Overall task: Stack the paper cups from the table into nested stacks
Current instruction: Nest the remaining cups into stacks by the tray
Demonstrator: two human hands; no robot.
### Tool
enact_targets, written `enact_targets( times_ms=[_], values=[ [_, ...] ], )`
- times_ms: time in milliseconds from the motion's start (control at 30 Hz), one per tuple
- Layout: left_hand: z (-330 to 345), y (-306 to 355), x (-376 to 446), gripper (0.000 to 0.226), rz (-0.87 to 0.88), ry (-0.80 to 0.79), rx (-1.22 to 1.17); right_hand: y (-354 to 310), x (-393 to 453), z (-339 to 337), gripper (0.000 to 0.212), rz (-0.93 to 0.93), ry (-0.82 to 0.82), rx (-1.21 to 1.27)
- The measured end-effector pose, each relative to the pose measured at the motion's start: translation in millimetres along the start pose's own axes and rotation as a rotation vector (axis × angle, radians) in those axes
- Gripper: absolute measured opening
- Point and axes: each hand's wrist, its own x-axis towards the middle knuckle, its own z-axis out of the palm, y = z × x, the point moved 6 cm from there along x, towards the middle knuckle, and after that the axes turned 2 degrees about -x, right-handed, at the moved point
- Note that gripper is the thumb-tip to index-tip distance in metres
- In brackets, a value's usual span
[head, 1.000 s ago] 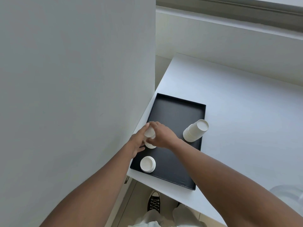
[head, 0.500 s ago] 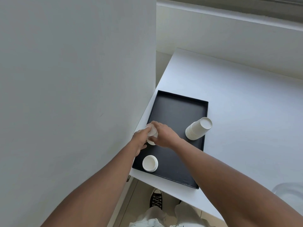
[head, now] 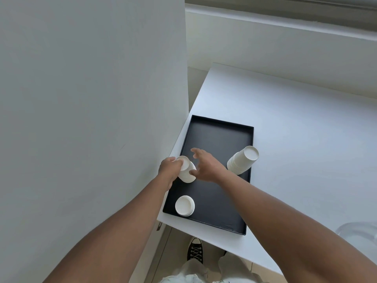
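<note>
A black tray point(head: 220, 139) lay at the left edge of the white counter point(head: 295, 139), close against a grey wall point(head: 81, 99). Inside it were three lots of white paper cups, all upside down. The left hand point(head: 170, 167) was curled around the small stack of cups point(head: 186, 169) at the tray's left rim, fingers closed on its side. The right hand point(head: 206, 166) hovered just beside that stack with fingers spread and nothing in it; whether its thumb touched the cups could not be told. At the tray's right rim stood a taller nested stack point(head: 242, 160), leaning outward. Near the front left corner sat a short stack point(head: 184, 205), well apart from both hands.
</note>
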Motion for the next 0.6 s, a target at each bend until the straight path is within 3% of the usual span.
enact_targets(
  times_ms=[133, 300, 600],
  values=[
    [-4.9, 15.1, -7.6, 0.056, 0.112, 0.152, -0.095, 2.1, -5.9, -24.0, 0.069, -0.005, 0.096, -0.024],
    [0.8, 43.2, -21.6, 0.049, 0.276, 0.299, -0.057, 9.1, -13.5, -53.4, 0.055, -0.002, 0.24, -0.089],
    [47.5, 80.7, -35.7, 0.04, 0.448, 0.254, 0.011, 41.5, -27.2, -93.5, 0.042, 0.083, 0.441, -0.242]
  ],
)
